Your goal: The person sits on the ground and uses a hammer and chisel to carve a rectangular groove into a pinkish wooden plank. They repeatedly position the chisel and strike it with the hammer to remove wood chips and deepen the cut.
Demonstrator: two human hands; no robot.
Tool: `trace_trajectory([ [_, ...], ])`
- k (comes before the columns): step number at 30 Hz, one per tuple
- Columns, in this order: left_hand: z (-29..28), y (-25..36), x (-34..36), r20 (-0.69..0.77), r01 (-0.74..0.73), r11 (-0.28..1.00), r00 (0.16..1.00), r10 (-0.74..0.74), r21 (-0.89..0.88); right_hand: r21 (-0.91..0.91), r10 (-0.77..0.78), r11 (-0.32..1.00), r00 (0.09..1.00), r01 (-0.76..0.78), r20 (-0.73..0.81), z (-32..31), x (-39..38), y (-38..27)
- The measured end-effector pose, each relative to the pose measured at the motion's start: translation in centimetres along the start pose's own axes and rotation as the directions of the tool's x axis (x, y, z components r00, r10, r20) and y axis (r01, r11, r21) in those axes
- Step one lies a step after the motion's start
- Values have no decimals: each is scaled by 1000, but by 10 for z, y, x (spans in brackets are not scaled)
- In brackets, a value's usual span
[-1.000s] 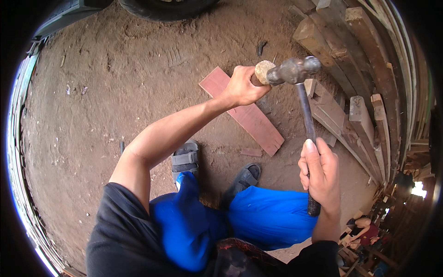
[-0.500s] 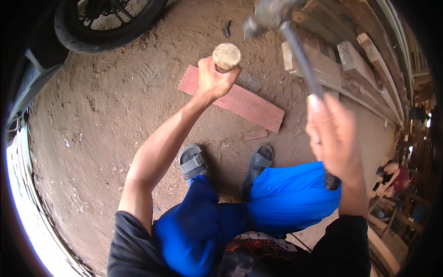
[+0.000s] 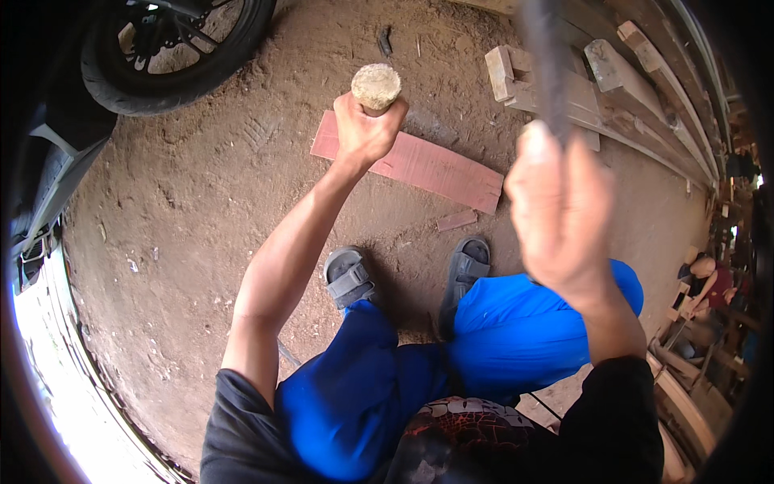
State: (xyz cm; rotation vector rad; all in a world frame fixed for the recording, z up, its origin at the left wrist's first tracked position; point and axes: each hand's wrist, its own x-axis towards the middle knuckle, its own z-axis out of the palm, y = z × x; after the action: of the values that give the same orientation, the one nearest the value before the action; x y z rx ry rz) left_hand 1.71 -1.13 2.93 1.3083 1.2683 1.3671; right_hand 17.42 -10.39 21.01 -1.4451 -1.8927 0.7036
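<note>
My left hand (image 3: 369, 133) is closed around a thick wooden tool handle (image 3: 376, 87), held upright with its pale, battered end facing up. The lower part of that tool is hidden under the fist. Beneath it, a flat reddish wooden board (image 3: 439, 173) lies slantwise on the dirt. My right hand (image 3: 558, 214), slightly blurred, grips a hammer (image 3: 548, 73) raised off to the right, close to the view. Its dark shaft points away from me, and the head is not visible now. A small reddish offcut (image 3: 457, 220) rests by the board's near edge.
A motorcycle wheel (image 3: 173, 77) stands at the far left. Timber beams (image 3: 621, 81) are stacked along the right. My sandalled feet (image 3: 349, 276) are just short of the board. Another person (image 3: 711, 284) sits at the far right among wood pieces.
My right hand has lifted the hammer higher and nearer to the view, taking its head out of sight. The left hand keeps its grip on the upright handle over the board.
</note>
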Motion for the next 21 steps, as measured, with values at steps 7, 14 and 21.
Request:
trace_trajectory([
  [7,-3,-4,8,29,-37,997,999,35,72,26,158,987,981,-162,111,-6,-3,-8],
  [14,10,-3,6,-3,-71,996,997,71,-58,-84,171,984,974,-160,151,-6,-14,26],
  [21,-10,-16,10,-100,-105,990,990,95,-92,-55,400,916,902,-397,162,-78,-16,9],
])
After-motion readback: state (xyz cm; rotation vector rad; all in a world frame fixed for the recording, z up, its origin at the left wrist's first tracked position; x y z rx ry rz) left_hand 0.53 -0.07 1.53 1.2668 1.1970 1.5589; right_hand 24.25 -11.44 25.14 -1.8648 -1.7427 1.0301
